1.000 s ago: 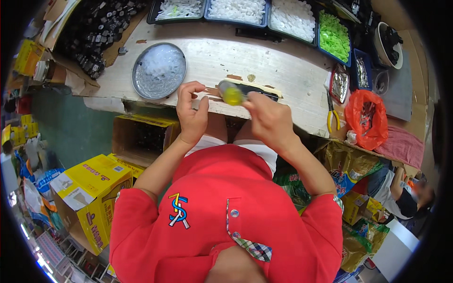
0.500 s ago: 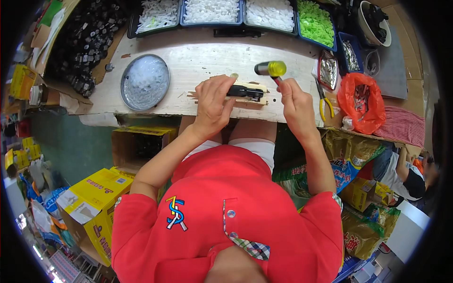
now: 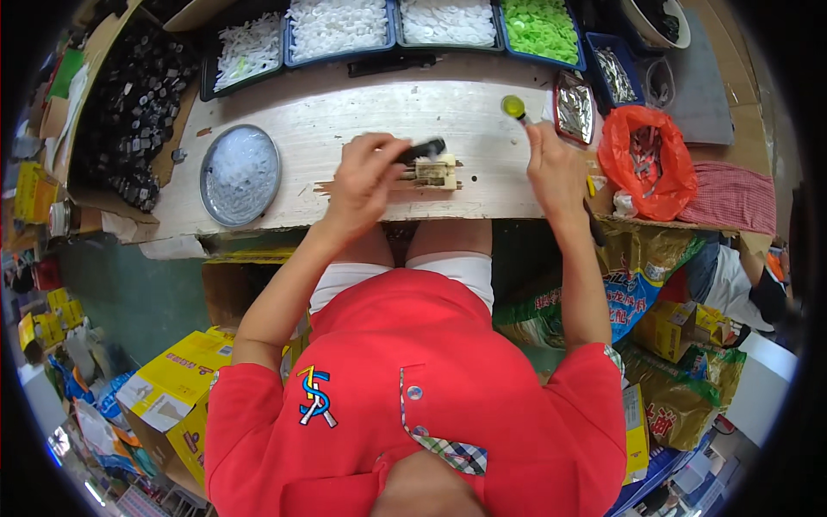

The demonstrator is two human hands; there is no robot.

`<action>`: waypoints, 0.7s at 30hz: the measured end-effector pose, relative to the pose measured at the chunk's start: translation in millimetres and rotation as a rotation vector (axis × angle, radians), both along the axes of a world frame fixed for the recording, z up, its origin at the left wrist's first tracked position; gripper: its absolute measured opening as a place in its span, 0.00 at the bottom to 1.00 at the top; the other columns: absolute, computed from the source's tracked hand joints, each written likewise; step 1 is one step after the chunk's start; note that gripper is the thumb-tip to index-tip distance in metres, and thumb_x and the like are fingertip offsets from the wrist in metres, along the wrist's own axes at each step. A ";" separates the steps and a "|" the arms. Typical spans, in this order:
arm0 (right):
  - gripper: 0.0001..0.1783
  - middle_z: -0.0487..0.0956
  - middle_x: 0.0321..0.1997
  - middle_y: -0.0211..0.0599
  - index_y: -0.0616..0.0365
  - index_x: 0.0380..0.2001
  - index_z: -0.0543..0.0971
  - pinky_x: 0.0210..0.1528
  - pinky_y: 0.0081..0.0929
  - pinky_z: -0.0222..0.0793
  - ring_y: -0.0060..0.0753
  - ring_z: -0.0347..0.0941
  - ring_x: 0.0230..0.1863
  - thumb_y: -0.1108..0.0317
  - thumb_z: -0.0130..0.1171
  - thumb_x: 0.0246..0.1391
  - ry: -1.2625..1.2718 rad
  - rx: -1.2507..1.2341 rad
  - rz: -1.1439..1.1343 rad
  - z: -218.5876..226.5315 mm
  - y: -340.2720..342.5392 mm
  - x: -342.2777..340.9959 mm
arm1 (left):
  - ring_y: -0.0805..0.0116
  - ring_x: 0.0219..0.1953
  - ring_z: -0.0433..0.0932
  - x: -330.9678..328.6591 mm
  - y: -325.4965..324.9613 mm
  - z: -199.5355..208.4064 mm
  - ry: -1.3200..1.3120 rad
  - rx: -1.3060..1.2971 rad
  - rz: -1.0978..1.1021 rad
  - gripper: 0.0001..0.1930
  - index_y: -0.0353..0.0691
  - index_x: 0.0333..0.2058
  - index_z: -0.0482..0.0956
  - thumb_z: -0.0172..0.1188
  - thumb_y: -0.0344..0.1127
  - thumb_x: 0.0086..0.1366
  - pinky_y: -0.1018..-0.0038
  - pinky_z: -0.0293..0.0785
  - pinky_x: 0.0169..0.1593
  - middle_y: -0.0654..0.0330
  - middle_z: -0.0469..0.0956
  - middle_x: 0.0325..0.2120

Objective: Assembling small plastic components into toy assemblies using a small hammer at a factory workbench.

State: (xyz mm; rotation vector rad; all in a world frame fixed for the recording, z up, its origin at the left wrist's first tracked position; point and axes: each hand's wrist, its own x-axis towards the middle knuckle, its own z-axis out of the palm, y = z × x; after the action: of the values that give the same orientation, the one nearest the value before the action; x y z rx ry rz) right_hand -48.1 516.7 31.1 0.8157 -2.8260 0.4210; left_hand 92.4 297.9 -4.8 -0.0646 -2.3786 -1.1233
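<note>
My left hand [image 3: 357, 185] is closed on a black plastic part [image 3: 420, 151], blurred by motion and tilted, held just above a small cream-coloured block fixture [image 3: 438, 175]. The fixture's open slot now shows on the wooden bench. In my right hand [image 3: 558, 172] is a mallet [image 3: 513, 106] with a yellow face turned up; its head is raised off to the right of the fixture. Yellow-handled pliers [image 3: 592, 184] lie mostly hidden behind my right hand.
A round metal dish [image 3: 239, 215] of small translucent pieces stands left. Trays of white parts [image 3: 340, 26] and green parts [image 3: 541, 30] line the back. Black parts [image 3: 129, 112] fill a box at far left. A red bag [image 3: 616, 151] with metal strips sits right.
The black part has come up off the fixture in my left hand. My right hand has moved right and a little up with the mallet. The whole view has shifted slightly.
</note>
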 end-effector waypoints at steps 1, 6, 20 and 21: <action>0.12 0.74 0.19 0.46 0.55 0.28 0.70 0.23 0.48 0.63 0.54 0.71 0.22 0.60 0.44 0.58 0.077 -0.003 0.004 -14.6 9.1 -16.1 | 0.63 0.40 0.71 -1.6 -1.3 8.6 -0.037 0.197 -0.005 0.16 0.36 0.44 0.73 0.54 0.22 0.55 0.74 0.69 0.42 0.56 0.72 0.37; 0.04 0.73 0.26 0.42 0.57 0.27 0.72 0.29 0.43 0.65 0.49 0.71 0.28 0.69 0.51 0.49 0.201 0.028 0.076 -42.8 25.8 -41.8 | 0.73 0.29 0.74 -2.8 -2.6 35.8 -0.210 1.252 0.019 0.16 0.36 0.50 0.67 0.49 0.32 0.64 0.80 0.72 0.37 0.61 0.73 0.36; 0.06 0.74 0.26 0.47 0.61 0.21 0.74 0.35 0.41 0.66 0.50 0.71 0.30 0.69 0.52 0.42 -0.481 -0.124 0.242 -29.7 -17.9 22.6 | 0.72 0.35 0.73 27.6 14.9 9.7 -0.371 1.114 -0.257 0.17 0.38 0.51 0.63 0.50 0.34 0.64 0.78 0.68 0.40 0.57 0.74 0.35; 0.06 0.74 0.26 0.47 0.62 0.20 0.74 0.35 0.42 0.66 0.51 0.71 0.30 0.70 0.51 0.41 -0.473 -0.059 0.231 -27.7 -20.1 22.7 | 0.74 0.36 0.72 29.2 15.0 10.2 -0.373 1.107 -0.290 0.17 0.39 0.51 0.63 0.50 0.33 0.64 0.79 0.67 0.41 0.59 0.74 0.34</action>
State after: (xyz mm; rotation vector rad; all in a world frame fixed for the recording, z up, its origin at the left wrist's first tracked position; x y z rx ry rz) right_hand -25.4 496.7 3.3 1.1706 -3.1248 0.8255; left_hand 121.5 312.9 5.4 0.2028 -1.7065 -2.6043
